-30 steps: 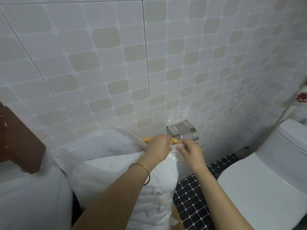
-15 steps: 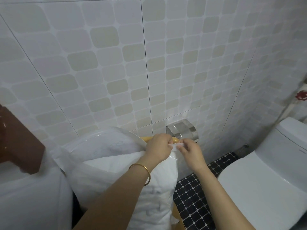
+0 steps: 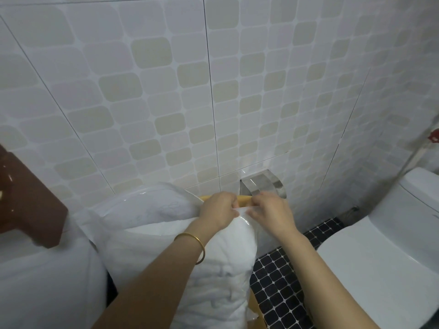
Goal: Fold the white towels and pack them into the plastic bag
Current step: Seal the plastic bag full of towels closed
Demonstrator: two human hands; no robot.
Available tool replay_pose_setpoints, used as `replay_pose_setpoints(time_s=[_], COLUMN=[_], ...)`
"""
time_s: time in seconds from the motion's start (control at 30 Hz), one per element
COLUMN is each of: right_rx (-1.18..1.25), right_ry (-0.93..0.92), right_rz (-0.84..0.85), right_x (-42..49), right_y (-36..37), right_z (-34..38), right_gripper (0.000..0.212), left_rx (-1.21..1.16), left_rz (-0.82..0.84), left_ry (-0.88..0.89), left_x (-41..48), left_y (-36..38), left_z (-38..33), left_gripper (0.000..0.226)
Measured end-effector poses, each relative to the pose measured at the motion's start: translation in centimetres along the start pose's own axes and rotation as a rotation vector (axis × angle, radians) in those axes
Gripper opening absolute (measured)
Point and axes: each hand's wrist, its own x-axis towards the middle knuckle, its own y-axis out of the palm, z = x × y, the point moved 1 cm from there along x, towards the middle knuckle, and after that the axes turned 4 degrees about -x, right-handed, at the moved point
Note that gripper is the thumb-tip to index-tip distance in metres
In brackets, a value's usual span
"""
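A clear plastic bag [image 3: 152, 210] stuffed with folded white towels [image 3: 213, 269] stands low in the middle, against the tiled wall. My left hand [image 3: 217, 210], a gold bangle on its wrist, grips the bag's top right edge with curled fingers. My right hand [image 3: 270, 213] pinches the same plastic edge just to the right, the two hands almost touching. A strip of yellow wood [image 3: 242, 199] shows behind the hands; what it belongs to is hidden by the bag.
A steel paper holder [image 3: 261, 184] is fixed to the wall behind my hands. A white toilet [image 3: 384, 257] fills the right side over black mosaic floor [image 3: 280, 281]. A brown slab [image 3: 26, 205] and a white surface [image 3: 42, 286] sit at left.
Both hands keep their hold at the bag's top right edge; the fingers have shifted only slightly along the plastic.
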Motion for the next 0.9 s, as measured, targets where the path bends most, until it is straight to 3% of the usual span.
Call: replay_pose_setpoints(time_s=[0.07,0.23,0.6,0.9], right_rx=[-0.057,0.071,0.099,0.102], right_ry=[-0.057,-0.059,-0.038,-0.018], right_rz=[0.013,0.054,-0.062,0.027], right_x=[0.6,0.9,0.4,0.4], right_y=[-0.3,0.1,1.0,0.9], right_z=[0.5,0.2,0.0,-0.4], right_gripper=[0.008,0.004,0.01,0.007], left_rx=[-0.013,-0.027,-0.022,0.023], left_rz=[-0.004,0.003,-0.087,0.006], left_ry=[-0.004,-0.011,0.007,0.024], left_x=[0.0,0.2,-0.2,0.5], left_y=[0.0,0.0,0.6,0.4], left_z=[0.0,0.1,-0.7,-0.9], left_gripper=[0.006,0.009,0.004,0.005])
